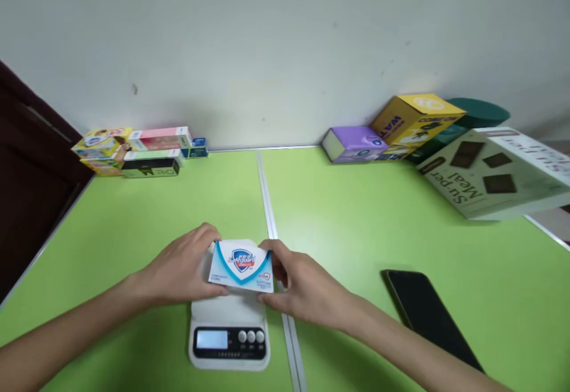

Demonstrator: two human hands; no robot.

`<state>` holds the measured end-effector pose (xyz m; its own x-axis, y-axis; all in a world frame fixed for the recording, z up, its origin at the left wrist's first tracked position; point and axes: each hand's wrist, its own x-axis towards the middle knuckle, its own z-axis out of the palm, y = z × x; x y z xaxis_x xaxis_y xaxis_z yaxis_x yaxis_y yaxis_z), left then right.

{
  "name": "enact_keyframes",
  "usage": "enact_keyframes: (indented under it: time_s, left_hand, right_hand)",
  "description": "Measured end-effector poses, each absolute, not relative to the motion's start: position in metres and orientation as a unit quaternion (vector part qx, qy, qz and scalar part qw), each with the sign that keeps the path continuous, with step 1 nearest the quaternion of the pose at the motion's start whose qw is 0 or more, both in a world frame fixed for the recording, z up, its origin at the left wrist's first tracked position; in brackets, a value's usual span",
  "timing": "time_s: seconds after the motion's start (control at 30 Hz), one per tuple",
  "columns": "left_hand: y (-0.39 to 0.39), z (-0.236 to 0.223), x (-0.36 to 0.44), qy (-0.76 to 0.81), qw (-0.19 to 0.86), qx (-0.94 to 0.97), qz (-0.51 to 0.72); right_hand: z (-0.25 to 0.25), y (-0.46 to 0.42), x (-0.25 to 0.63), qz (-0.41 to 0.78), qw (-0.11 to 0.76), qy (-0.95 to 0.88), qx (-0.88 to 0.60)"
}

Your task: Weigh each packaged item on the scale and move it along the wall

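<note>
A white and blue Safeguard soap box is gripped at both ends, its printed face turned toward me. My left hand pinches the left end between thumb and fingers. At the other end, my right hand closes on the box in the same way. Beneath it sits a white digital kitchen scale with a lit display and several round buttons along its front. The box covers much of the scale's platform. Whether its underside touches the platform I cannot tell.
Several small cartons are stacked at the back left. At the back right stand a purple tissue pack, a yellow box and a large Super Meal box. A black phone lies on the green table, right of the scale.
</note>
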<state>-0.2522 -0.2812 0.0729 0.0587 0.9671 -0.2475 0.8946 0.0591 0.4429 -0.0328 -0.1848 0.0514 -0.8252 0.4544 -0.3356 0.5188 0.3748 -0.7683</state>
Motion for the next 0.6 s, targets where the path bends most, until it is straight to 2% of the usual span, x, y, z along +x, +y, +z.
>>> enact_keyframes:
  time_s: [0.17, 0.3, 0.5, 0.6]
  left_hand:
    - [-0.324, 0.046, -0.26, 0.703, 0.278, 0.644, 0.113]
    - [-0.329, 0.048, -0.262, 0.685, 0.283, 0.661, 0.118]
    - [-0.325, 0.036, -0.272, 0.608, 0.274, 0.731, 0.146]
    - [-0.324, 0.027, -0.286, 0.598, 0.279, 0.731, 0.177]
  right_hand:
    - [0.048, -0.208, -0.05, -0.37, 0.084, 0.876, 0.297]
    - [0.051, -0.214, -0.045, -0.284, 0.055, 0.913, 0.287]
    - [0.025, -0.216, -0.056, -0.247, 0.006, 0.95, 0.191]
    - [0.026, -0.207, -0.079, -0.228, 0.008, 0.959, 0.168]
